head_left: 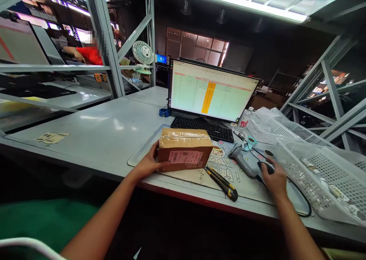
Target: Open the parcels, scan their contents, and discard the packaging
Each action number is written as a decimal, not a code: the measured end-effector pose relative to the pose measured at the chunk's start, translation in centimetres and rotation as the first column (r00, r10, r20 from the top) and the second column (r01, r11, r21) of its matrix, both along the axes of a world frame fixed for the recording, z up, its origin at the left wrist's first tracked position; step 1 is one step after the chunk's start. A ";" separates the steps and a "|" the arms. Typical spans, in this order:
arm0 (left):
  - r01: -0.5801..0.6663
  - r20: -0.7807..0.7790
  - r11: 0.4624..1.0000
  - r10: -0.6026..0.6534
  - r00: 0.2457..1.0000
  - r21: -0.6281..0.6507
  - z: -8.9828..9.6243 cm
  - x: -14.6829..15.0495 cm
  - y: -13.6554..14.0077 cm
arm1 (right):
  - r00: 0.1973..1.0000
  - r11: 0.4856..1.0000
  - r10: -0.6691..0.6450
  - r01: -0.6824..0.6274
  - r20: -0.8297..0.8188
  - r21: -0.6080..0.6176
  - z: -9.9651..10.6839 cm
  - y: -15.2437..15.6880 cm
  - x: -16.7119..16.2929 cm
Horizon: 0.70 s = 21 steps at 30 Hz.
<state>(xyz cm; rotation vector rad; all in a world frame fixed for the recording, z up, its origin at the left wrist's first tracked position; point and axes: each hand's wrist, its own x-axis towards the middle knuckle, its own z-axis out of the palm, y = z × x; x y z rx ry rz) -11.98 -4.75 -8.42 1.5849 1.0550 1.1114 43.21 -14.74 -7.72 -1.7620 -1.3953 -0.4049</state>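
My left hand [147,162] grips the left end of a brown cardboard box [185,153], its thumb on the front face and the other fingers behind the corner. Clear tape covers the box top, and a printed label [185,157] is on its front. My right hand [276,176] is curled over a black computer mouse [266,168], partly hidden by the fingers. Just left of it lies a grey handheld barcode scanner [244,161]. A yellow and black utility knife [221,183] rests between the box and the scanner on a printed desk mat [197,176].
Behind the box stand a black keyboard [220,132] and a lit monitor [188,88] showing a spreadsheet. White perforated baskets [300,168] line the right side. A blue tape roll [164,113] sits near the monitor. A person in red [90,55] is beyond the metal frame.
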 end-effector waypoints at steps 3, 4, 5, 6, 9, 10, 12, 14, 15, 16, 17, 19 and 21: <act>0.033 0.012 0.999 -0.033 0.999 -0.001 0.3 0.1 0.1 | 0.941 0.896 0.338 -0.332 -0.031 -0.295 0.8 -0.7 -9.0; 0.043 0.010 0.999 -0.042 0.999 -0.016 0.4 0.0 0.1 | 0.920 0.845 0.392 -0.365 -0.011 -0.391 0.7 -0.9 -11.9; 0.052 0.006 0.998 -0.052 0.999 -0.033 0.4 0.0 0.1 | 0.908 0.803 0.418 -0.356 0.027 -0.478 0.6 -1.0 -14.5; 0.058 0.004 0.997 -0.058 0.998 -0.046 0.5 -0.1 0.2 | 0.901 0.775 0.427 -0.321 0.075 -0.544 0.4 -1.1 -16.5; 0.070 0.013 0.995 -0.070 0.997 -0.070 0.6 -0.1 0.2 | 0.894 0.723 0.419 -0.222 0.159 -0.654 0.6 -0.8 -18.9; 0.073 0.018 0.995 -0.072 0.997 -0.074 0.7 -0.1 0.2 | 0.898 0.710 0.417 -0.226 0.139 -0.667 1.0 -0.4 -18.6; 0.081 0.021 0.994 -0.080 0.997 -0.069 0.8 0.2 0.3 | 0.910 0.715 0.412 -0.292 0.046 -0.636 2.2 0.8 -17.2; 0.079 0.012 0.995 -0.078 0.997 -0.054 0.9 0.5 0.4 | 0.906 0.754 0.419 -0.387 -0.066 -0.531 3.9 2.6 -15.8; 0.076 0.005 0.996 -0.076 0.997 -0.048 0.9 0.7 0.5 | 0.898 0.772 0.424 -0.426 -0.117 -0.473 4.8 3.6 -15.4; 0.073 -0.001 0.996 -0.073 0.997 -0.043 0.8 0.8 0.6 | 0.888 0.779 0.429 -0.458 -0.168 -0.429 5.9 4.5 -15.2; 0.071 -0.005 0.997 -0.071 0.997 -0.039 0.8 0.9 0.7 | 0.874 0.775 0.435 -0.485 -0.215 -0.405 6.8 5.5 -15.3; 0.079 -0.010 0.996 -0.079 0.997 -0.031 0.8 0.9 0.7 | 0.845 0.744 0.448 -0.534 -0.293 -0.401 8.6 7.0 -16.0; 0.092 -0.011 0.995 -0.092 0.996 -0.027 0.9 0.7 0.7 | 0.813 0.710 0.486 -0.582 -0.322 -0.397 9.7 8.0 -16.9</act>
